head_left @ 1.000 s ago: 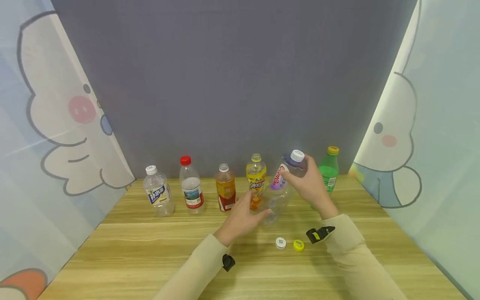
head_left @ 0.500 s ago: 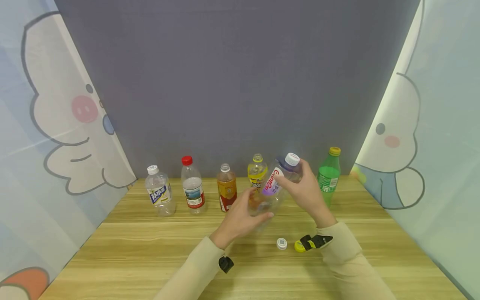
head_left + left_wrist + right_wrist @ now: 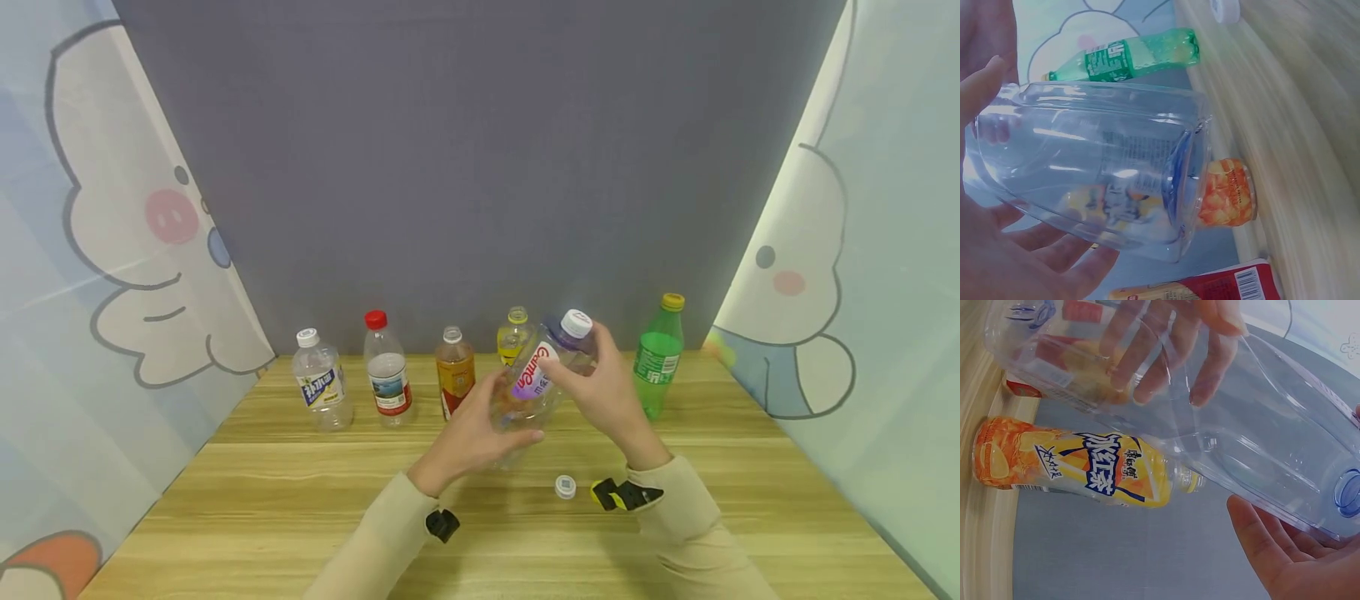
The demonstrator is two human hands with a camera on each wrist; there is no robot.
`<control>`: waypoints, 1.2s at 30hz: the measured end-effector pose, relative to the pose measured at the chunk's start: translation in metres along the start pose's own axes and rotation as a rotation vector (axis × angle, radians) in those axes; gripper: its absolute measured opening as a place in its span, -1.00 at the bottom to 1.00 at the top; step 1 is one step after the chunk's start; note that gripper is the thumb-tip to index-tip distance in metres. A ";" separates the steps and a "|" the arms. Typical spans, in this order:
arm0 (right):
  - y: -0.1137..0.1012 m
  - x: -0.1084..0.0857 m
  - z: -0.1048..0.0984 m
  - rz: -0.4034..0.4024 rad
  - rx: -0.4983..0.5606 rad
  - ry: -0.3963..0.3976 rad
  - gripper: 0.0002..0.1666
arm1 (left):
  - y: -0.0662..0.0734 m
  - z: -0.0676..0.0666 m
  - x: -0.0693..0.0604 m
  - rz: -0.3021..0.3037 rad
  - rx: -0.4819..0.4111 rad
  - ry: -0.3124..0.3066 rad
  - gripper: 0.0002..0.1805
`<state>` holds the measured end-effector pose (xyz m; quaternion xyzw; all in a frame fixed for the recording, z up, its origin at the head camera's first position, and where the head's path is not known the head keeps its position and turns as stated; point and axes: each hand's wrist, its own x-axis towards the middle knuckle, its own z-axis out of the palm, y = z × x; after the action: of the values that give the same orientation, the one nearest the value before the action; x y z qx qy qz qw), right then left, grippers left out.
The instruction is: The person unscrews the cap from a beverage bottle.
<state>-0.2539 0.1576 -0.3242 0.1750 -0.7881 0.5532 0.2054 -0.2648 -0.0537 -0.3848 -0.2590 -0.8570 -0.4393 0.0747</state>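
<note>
A large clear plastic bottle with a white cap and a red-and-purple label is held in both hands, tilted with its cap up to the right. My left hand grips its lower part, with fingers behind and thumb in front. Near the neck, my right hand holds the upper part. An uncapped yellow iced tea bottle stands behind the held bottle, partly hidden by it in the head view. On the table lie a white cap and a yellow cap, the latter mostly covered by the right wrist strap.
Along the back of the wooden table stand a clear white-capped bottle, a red-capped bottle, an uncapped brown-red bottle and a green bottle with a yellow cap. A grey panel rises behind them.
Both hands have brought the clear bottle to the left and nearer, tilting it further. More of the green bottle now shows, and the right wrist strap has come over the yellow cap.
</note>
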 end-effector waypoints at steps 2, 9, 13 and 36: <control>-0.001 -0.001 0.000 -0.004 0.002 -0.001 -0.15 | 0.001 -0.002 -0.001 -0.003 0.001 -0.005 0.12; -0.006 -0.003 0.002 -0.018 0.035 -0.015 -0.16 | 0.001 -0.002 -0.001 0.024 -0.045 -0.017 0.13; -0.009 -0.003 0.003 -0.022 0.042 -0.021 -0.15 | 0.000 -0.002 -0.002 0.041 -0.038 0.002 0.14; -0.018 -0.006 -0.003 0.009 0.052 -0.062 -0.15 | 0.003 -0.016 -0.009 0.082 -0.029 -0.008 -0.03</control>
<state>-0.2396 0.1550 -0.3116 0.1939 -0.7800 0.5689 0.1740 -0.2573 -0.0689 -0.3761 -0.2969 -0.8394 -0.4471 0.0855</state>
